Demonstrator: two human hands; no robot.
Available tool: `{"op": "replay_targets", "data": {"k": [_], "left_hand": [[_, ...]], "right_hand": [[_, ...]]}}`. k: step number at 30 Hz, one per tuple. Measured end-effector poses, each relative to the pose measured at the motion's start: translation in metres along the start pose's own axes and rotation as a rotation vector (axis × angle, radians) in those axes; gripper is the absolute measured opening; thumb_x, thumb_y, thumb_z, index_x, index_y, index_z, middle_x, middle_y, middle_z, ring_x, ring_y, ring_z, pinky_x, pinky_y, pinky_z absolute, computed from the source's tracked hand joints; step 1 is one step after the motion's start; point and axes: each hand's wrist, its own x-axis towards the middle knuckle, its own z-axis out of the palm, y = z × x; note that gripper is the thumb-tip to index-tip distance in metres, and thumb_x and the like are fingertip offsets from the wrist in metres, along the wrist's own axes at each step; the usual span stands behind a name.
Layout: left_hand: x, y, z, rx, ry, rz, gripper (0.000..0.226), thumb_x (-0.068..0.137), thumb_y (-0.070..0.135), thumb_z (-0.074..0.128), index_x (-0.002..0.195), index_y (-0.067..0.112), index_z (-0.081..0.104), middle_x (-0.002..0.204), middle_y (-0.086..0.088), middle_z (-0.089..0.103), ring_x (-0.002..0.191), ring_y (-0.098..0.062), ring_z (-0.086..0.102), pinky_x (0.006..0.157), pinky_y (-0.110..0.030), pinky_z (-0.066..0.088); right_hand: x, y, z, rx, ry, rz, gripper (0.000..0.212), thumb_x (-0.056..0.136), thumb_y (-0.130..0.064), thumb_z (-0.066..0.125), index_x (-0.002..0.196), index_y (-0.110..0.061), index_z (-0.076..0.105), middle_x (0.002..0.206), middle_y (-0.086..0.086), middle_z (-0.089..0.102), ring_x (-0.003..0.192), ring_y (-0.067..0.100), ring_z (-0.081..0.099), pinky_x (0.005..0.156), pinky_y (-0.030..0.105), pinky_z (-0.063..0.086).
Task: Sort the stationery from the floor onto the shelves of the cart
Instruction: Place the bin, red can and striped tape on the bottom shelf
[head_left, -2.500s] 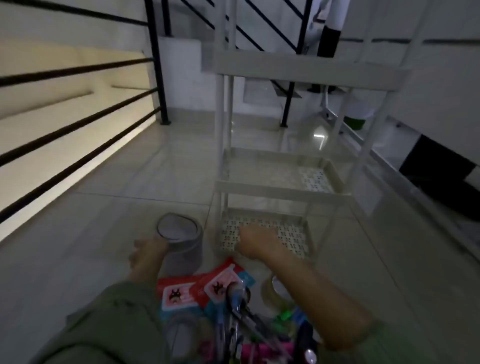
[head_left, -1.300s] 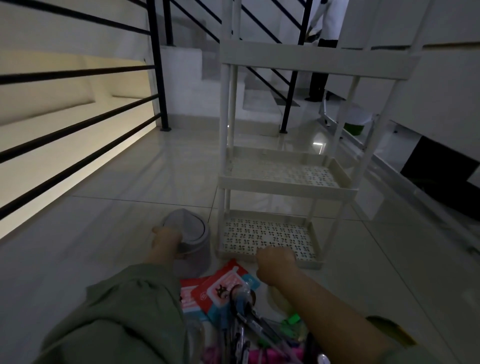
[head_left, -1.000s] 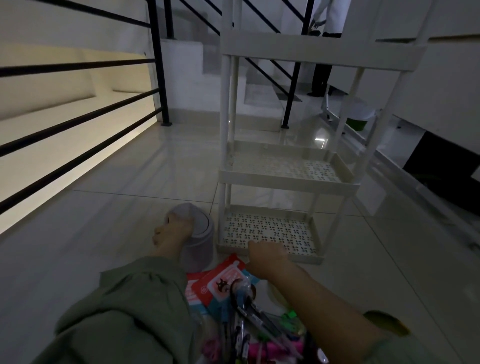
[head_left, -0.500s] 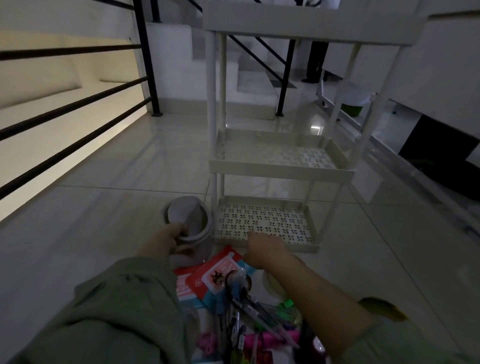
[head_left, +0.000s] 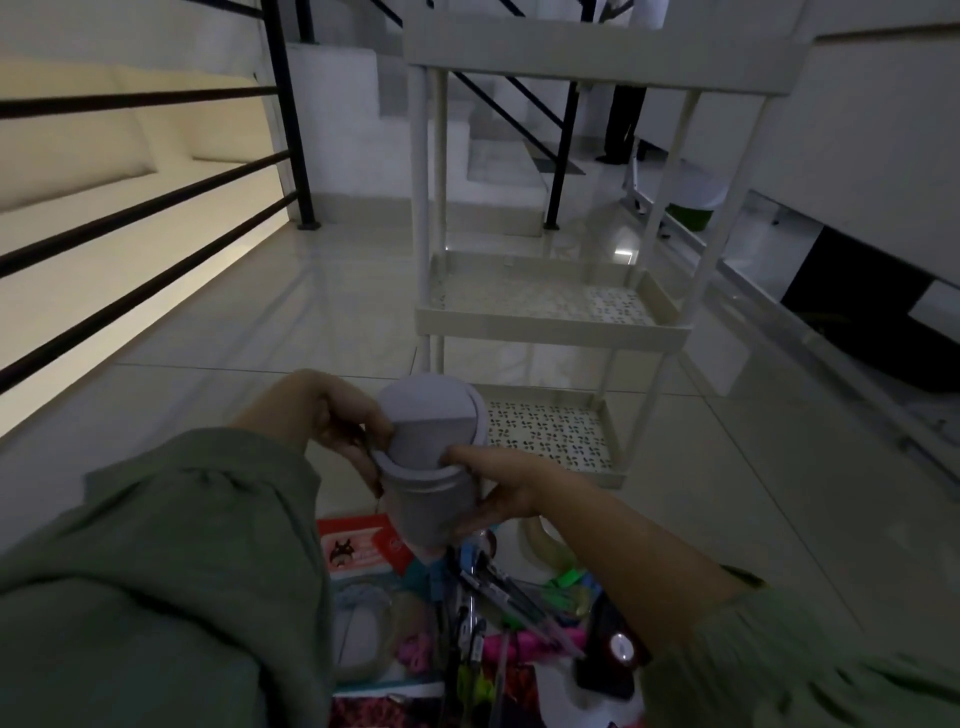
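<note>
Presently, the small grey cylindrical bin with a swing lid (head_left: 431, 467) is held above the floor, in front of the white three-tier plastic cart (head_left: 550, 322). The left hand (head_left: 337, 421) grips its rim; the right hand (head_left: 498, 488) wraps its body. Mixed stationery (head_left: 483, 597) lies below on the glossy tiled floor (head_left: 260, 322).

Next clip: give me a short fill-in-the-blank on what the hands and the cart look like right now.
1. The grey bin with the swing lid is held by ____ hands.
2. The left hand grips the bin near its ____.
3. The cart has its bottom shelf and middle shelf holding ____ items.
4. The pens lie on the ____.

Missing words: both; rim; no; floor
</note>
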Motion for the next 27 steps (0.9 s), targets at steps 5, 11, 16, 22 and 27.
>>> {"op": "replay_targets", "data": {"k": [5,11,16,22,27], "left_hand": [[0.002,0.028,0.041,0.095,-0.001,0.07,0.021,0.096,0.006,0.042,0.112,-0.004,0.05,0.114,-0.021,0.053,0.105,-0.036,0.064,0.084,-0.044,0.055],[0.011,0.048,0.057,0.21,0.147,0.141,0.044,0.099,0.028,0.039,0.137,0.007,0.035,0.125,-0.014,0.053,0.122,-0.033,0.049,0.1,-0.041,0.038],[0.028,0.042,0.054,0.409,0.2,0.045,0.06,0.096,0.031,0.047,0.146,0.01,0.023,0.15,-0.014,0.031,0.133,-0.034,0.039,0.106,-0.042,0.038],[0.065,0.03,0.053,0.509,0.184,0.088,0.058,0.093,0.021,0.052,0.144,0.011,0.026,0.153,-0.011,0.027,0.136,-0.032,0.034,0.107,-0.041,0.037],[0.09,0.018,0.053,0.52,0.151,0.077,0.062,0.093,0.02,0.053,0.146,0.016,0.022,0.152,-0.01,0.027,0.137,-0.029,0.032,0.106,-0.039,0.036]], "right_hand": [[0.01,0.002,-0.017,0.361,0.201,-0.065,0.034,0.098,-0.006,0.04,0.132,-0.006,0.04,0.089,0.013,0.053,0.122,0.038,0.05,0.045,0.033,0.056],[0.037,0.003,-0.052,0.712,0.408,-0.196,0.044,0.096,-0.012,0.047,0.139,-0.009,0.038,0.139,0.018,0.046,0.123,0.034,0.05,0.06,0.035,0.057],[0.067,-0.01,-0.061,0.731,0.433,-0.279,0.05,0.094,-0.009,0.05,0.142,-0.009,0.034,0.139,0.017,0.045,0.12,0.034,0.052,0.08,0.036,0.053],[0.12,-0.014,-0.05,0.738,0.418,-0.265,0.045,0.093,-0.008,0.053,0.136,-0.005,0.041,0.134,0.018,0.051,0.117,0.036,0.055,0.074,0.037,0.054],[0.155,-0.01,-0.041,0.734,0.413,-0.273,0.051,0.089,-0.014,0.059,0.136,-0.004,0.041,0.133,0.017,0.052,0.119,0.035,0.053,0.072,0.037,0.055]]}}
